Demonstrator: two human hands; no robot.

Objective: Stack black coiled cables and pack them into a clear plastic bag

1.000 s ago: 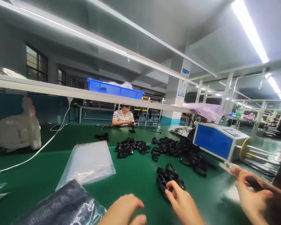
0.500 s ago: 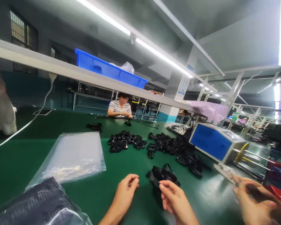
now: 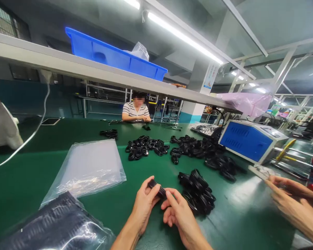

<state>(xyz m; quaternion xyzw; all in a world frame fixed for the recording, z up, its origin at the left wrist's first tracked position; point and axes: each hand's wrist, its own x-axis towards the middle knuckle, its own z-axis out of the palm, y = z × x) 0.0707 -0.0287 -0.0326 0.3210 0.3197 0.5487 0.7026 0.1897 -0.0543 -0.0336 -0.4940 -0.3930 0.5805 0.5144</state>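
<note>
A coiled black cable (image 3: 157, 188) is held between my two hands above the green table. My left hand (image 3: 143, 203) grips its left end between thumb and fingers. At the other end, my right hand (image 3: 177, 211) pinches the coil with thumb and forefinger, the other fingers curled. Just right of my right hand lies a pile of coiled black cables (image 3: 198, 191). Farther back are two more heaps of coiled cables, a smaller one (image 3: 146, 147) and a larger one (image 3: 195, 149).
Clear plastic bags (image 3: 91, 163) lie at left, with a bag of dark contents (image 3: 54, 225) nearer. A co-worker's hands (image 3: 289, 198) are at the right edge, near a blue and white machine (image 3: 246, 140). Another person (image 3: 136, 110) sits across the table. A shelf holds a blue bin (image 3: 114, 57).
My right hand has brought a coiled cable left from the near pile, and my left hand has closed on it. The co-worker's hands have shifted. The camera view has tilted down slightly.
</note>
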